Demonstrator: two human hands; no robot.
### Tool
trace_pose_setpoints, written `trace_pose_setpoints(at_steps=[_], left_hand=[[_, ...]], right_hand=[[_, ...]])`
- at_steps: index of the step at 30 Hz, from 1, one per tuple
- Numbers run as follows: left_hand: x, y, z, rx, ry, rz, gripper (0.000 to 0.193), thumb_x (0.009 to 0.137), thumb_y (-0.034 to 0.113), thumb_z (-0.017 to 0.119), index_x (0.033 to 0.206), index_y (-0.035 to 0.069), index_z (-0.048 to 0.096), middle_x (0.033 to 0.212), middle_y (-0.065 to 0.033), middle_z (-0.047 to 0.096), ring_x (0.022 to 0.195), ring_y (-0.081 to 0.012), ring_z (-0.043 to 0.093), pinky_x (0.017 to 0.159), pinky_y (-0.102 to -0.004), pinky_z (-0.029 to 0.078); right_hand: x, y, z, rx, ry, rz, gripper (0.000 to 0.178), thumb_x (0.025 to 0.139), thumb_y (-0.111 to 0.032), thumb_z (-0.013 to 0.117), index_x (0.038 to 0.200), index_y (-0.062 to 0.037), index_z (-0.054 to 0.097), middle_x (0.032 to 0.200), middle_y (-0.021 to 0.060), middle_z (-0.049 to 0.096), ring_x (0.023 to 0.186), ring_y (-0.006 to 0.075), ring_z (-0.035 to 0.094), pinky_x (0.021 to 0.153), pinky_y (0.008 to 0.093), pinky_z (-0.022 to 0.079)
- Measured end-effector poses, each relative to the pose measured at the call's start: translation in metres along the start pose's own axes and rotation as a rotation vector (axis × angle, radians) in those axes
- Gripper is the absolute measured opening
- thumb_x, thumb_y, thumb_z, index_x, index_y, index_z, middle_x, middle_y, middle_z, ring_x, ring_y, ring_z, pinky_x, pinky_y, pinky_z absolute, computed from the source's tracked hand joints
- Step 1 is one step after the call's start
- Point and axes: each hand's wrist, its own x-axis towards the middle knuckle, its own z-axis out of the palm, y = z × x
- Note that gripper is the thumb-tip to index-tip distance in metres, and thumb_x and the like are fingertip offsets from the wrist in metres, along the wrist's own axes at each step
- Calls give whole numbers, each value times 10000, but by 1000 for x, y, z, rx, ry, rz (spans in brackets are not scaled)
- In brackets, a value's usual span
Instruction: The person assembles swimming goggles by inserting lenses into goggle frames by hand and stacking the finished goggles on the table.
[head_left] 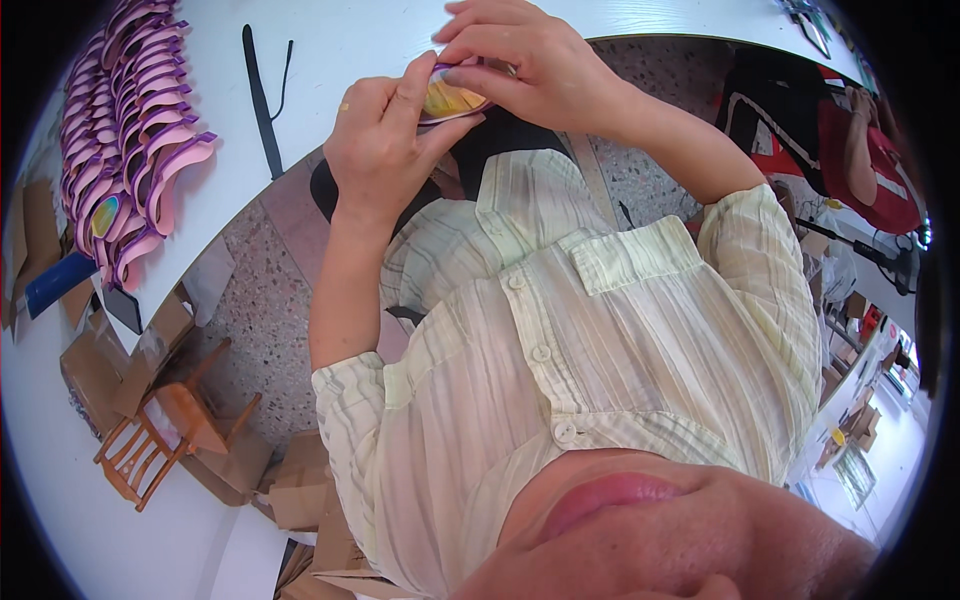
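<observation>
My left hand (378, 140) pinches the near left end of a goggle piece with a yellow mirrored lens (445, 98) and a purple rim. It is held just over the near edge of the white table (340, 30). On its other side my right hand (530, 60) grips it too, the thumb lying across the lens and the fingers partly raised. The far part of the piece is hidden behind my fingers. To the left stand rows of nested pink and purple goggle frames (165, 140); a yellow-green lens (104, 215) shows at their near end.
A black strap (262, 105) with a thin cord lies left of my hands. By the table's left edge are a blue object (60, 284) and a dark flat piece (124, 308). A wooden chair (180, 425) and cardboard boxes (305, 480) stand below. At right sits another person in red (890, 180).
</observation>
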Motion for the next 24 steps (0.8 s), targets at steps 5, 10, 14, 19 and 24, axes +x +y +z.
trace_pose_setpoints(at_steps=[5, 10, 14, 19, 24], left_hand=[[-10, -8, -7, -111, 79, -101, 693, 603, 399, 946, 1190, 100, 732, 812, -20, 560, 698, -161, 574, 585, -283, 507], [-9, 3, -11, -149, 6, -197, 714, 573, 377, 970, 1190, 105, 736, 830, -22, 563, 721, -157, 581, 613, -273, 518], [-4, 7, -22, -253, -139, -364, 718, 568, 361, 979, 1198, 116, 736, 860, -21, 566, 755, -150, 587, 653, -272, 525], [-3, 4, -26, -463, -196, -374, 708, 572, 332, 976, 1198, 110, 732, 904, -23, 577, 794, -146, 593, 689, -273, 528], [3, 3, -24, -565, -205, -318, 653, 593, 305, 948, 1170, 92, 727, 938, -27, 590, 828, -156, 603, 730, -279, 525]], right_hand=[[-7, 7, -20, 72, -149, 154, 656, 816, -258, 831, 1375, -70, 542, 1252, 172, 624, 1125, 384, 629, 1011, 448, 496], [-11, 16, -24, 39, -192, 125, 747, 778, -340, 868, 1370, -28, 536, 1258, 198, 621, 1142, 347, 636, 950, 412, 524], [-4, 6, -33, 169, -326, 316, 785, 754, -398, 875, 1349, -9, 542, 1203, 190, 633, 1132, 375, 623, 993, 436, 495], [11, 12, -39, 6, -194, -296, 618, 780, -427, 828, 1194, -18, 620, 1085, 167, 637, 1011, 372, 609, 927, 430, 483], [15, 4, -33, 58, -286, -397, 402, 815, -387, 774, 948, -38, 625, 881, 138, 594, 799, 339, 565, 746, 410, 457]])
